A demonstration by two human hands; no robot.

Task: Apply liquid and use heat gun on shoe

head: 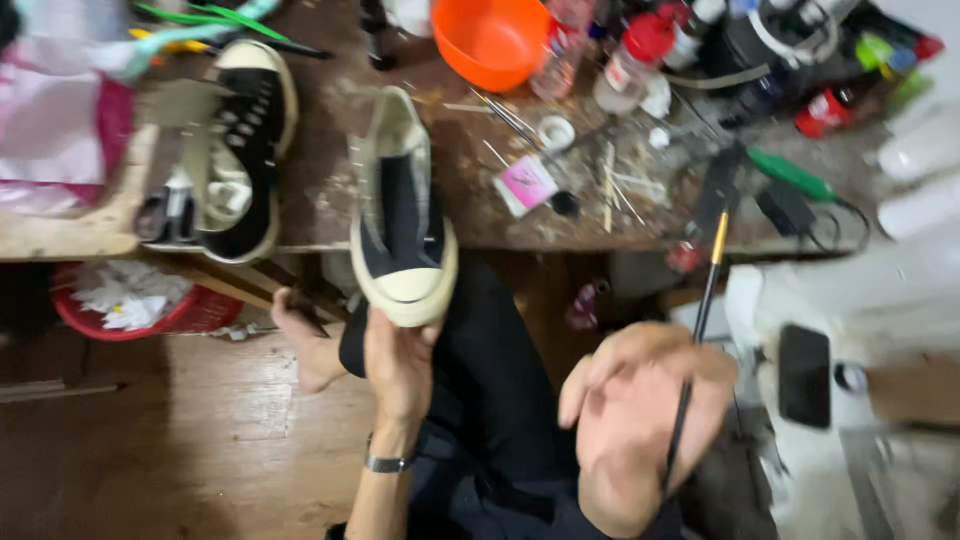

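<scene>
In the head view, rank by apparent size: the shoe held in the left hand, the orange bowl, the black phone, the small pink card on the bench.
1. Shoe, though it sits nearer the camera.
2. Orange bowl, partly cut off by the frame.
3. Black phone.
4. Pink card.

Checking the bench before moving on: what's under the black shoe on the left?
The black shoe lies on a pale wooden board, its toe overhanging the edge. A red basket sits below. The board beneath the sole is hidden.
</scene>
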